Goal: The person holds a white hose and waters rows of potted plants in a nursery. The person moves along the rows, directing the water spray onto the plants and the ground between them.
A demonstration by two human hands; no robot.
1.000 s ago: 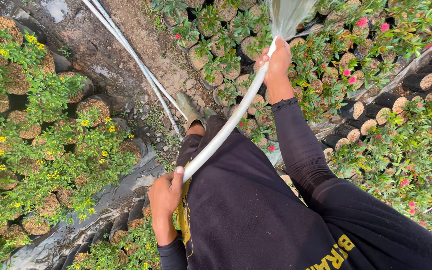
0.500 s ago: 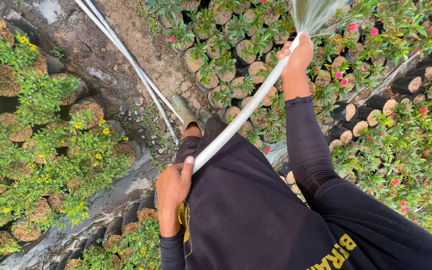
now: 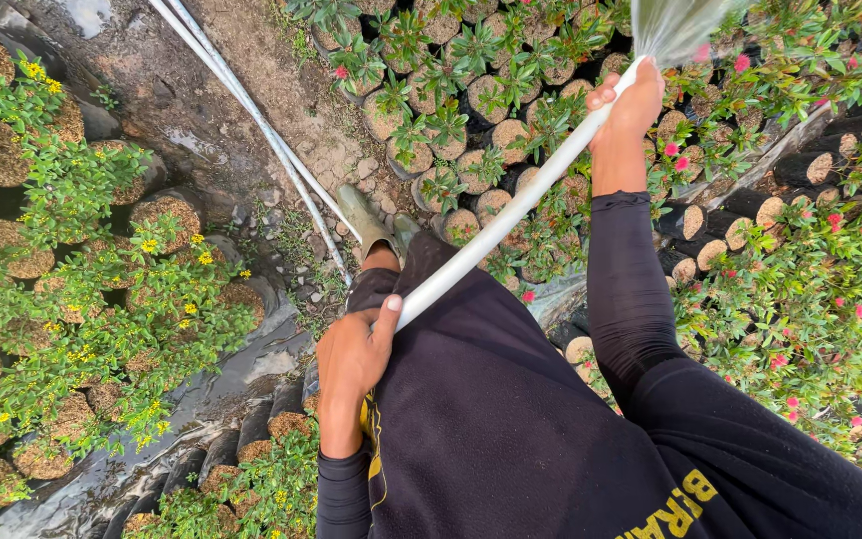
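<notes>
The right hand (image 3: 633, 105) is closed around the far end of a white hose (image 3: 511, 215), fingers wrapped over it just short of the outlet, and the left hand (image 3: 351, 359) is closed around the same hose at its near end, thumb lying along the top of the tube close by the hip. Between the two grips the hose runs straight as one rigid-looking length, its long axis going diagonally from the lower-left grip up and away to the upper-right grip, so the outlet points away from the body and to the right. Directly past the right hand's grip a fan of water spray (image 3: 675, 25) leaves the outlet and spreads outward over rows of small potted seedlings (image 3: 471, 100) in dark grow bags. To the right of and below that grip stand plants with red flowers (image 3: 810, 289), some of them beneath the outstretched black sleeve (image 3: 621, 289). On the far side of the left hand's grip, away from the hose, lie plants with yellow flowers (image 3: 102, 299) in soil-filled bags. Below the middle of the hose, between the two grips, a green rubber boot (image 3: 366, 222) stands on wet muddy ground (image 3: 202, 110), and just beside it two thin white pipes (image 3: 251, 115) run along the soil, roughly crossing the direction of the held hose.
</notes>
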